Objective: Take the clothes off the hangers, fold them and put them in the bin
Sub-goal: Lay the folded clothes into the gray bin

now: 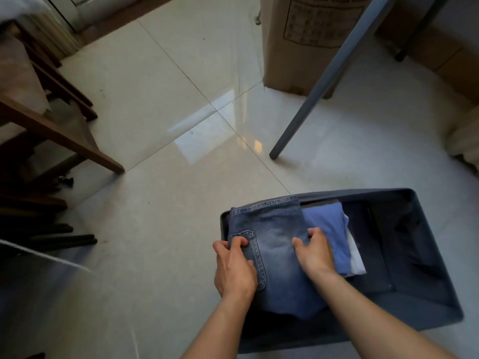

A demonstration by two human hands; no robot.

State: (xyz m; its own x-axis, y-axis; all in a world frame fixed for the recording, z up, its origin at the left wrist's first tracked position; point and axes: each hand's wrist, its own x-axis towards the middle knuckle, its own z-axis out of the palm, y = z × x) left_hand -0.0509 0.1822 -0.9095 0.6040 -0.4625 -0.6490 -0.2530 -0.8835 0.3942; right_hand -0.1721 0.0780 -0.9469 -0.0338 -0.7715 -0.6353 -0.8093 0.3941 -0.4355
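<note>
A folded pair of blue jeans [277, 244] lies over the left end of a dark grey fabric bin [427, 268] on the floor. My left hand [234, 268] grips the jeans' left edge by the back pocket. My right hand [313, 252] holds their right edge, fingers curled over it. Beside the jeans, inside the bin, sits a folded blue-violet garment [331, 229] on top of a white one [356, 257]. The bin's right part is dark, with dark cloth at the bottom. No hangers show in this view.
The floor is glossy pale tile [160, 104]. Wooden furniture legs [64, 130] stand at the left. A grey metal leg [311, 99] slants down behind the bin. A large cardboard box [305, 42] stands at the back, with more boxes at the right.
</note>
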